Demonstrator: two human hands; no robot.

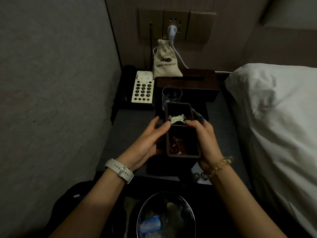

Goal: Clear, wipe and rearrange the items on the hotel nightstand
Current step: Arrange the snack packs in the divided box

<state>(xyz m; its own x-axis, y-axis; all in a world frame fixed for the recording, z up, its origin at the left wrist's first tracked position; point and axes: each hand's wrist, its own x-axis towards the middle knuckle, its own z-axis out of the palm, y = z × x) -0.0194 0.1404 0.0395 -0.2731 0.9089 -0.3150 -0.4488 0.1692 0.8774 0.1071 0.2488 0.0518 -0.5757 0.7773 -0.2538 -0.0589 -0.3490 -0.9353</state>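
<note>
At the bottom centre of the frame a round bin (166,217) with a clear liner holds crumpled wrappers, one pale blue; above it, at mid-frame, both hands meet over a dark two-compartment box (181,131) on the nightstand (123,134). The left hand (147,140), with a white watch strap on its wrist, curls round the box's left wall, thumb and fingertip reaching the small packet; the right hand (204,134), a beaded bracelet on its wrist, clasps the right wall, fingers also closed on the small packet (177,119), which lies across the divider between the compartments; so both hands are clamped, on box and packet together. The nearer compartment holds reddish-brown sachets; the farther looks dark and I cannot tell its contents.

The packet is likely light, thin and crinkly, easily pinched by its twisted ends; its print is too small to read. The box looks stiff and rigid, probably light with so little in it; its smooth walls may slip, so a grip low on both long sides seems best.

Just beyond the box stands a clear glass tumbler (172,96), fragile, close enough to be knocked; behind it a dark tissue box (188,81); at the left a telephone (142,89) with a white keypad, its small labels unreadable. Upper centre, a cloth drawstring pouch (167,63) leans at the wall, printed with a logo, Chinese characters and "400-001-5137"; above it a white plug (172,32) sits in the wall socket. A white pillow (274,100) fills the right.
</note>
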